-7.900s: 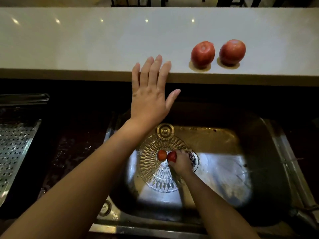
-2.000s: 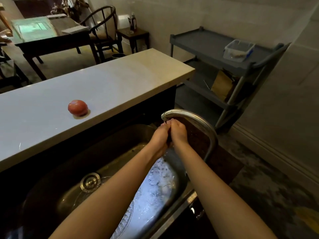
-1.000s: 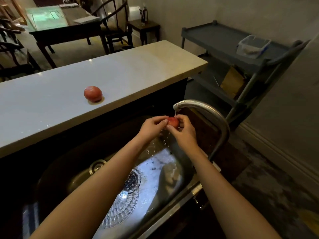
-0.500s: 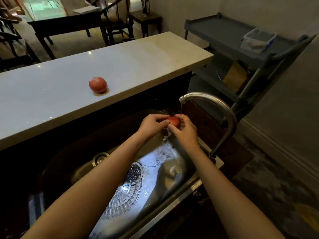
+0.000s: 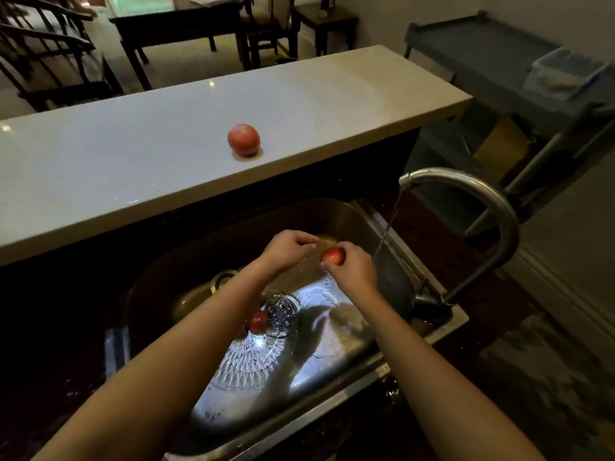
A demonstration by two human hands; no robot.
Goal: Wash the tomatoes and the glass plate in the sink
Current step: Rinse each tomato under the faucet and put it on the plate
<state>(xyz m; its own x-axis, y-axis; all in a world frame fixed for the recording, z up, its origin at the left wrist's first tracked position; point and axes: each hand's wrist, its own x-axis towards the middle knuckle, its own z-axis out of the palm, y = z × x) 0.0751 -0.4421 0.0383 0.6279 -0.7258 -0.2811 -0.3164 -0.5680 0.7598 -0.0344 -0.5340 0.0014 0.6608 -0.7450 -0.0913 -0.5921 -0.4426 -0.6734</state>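
My right hand point(image 5: 352, 269) grips a small red tomato point(image 5: 333, 256) over the steel sink point(image 5: 346, 214), just left of the running water stream. My left hand point(image 5: 288, 247) hovers a little to the left of it, fingers curled with nothing visible in them. Below, the patterned glass plate point(image 5: 253, 364) lies on the sink floor, partly hidden by my left forearm. Another small red tomato point(image 5: 258, 321) rests at the plate's far edge. A large tomato point(image 5: 243, 140) sits on the white counter point(image 5: 133, 161) behind the sink.
The curved metal faucet point(image 5: 479, 207) arches over the sink's right side and pours a thin stream. A grey cart point(image 5: 499, 64) with a clear tub point(image 5: 562, 74) stands at the right. Dark table and chairs stand beyond the counter.
My hands have come apart and moved down and left out of the stream; the left hand let go of the small tomato, which stays in my right hand. The view tilted down.
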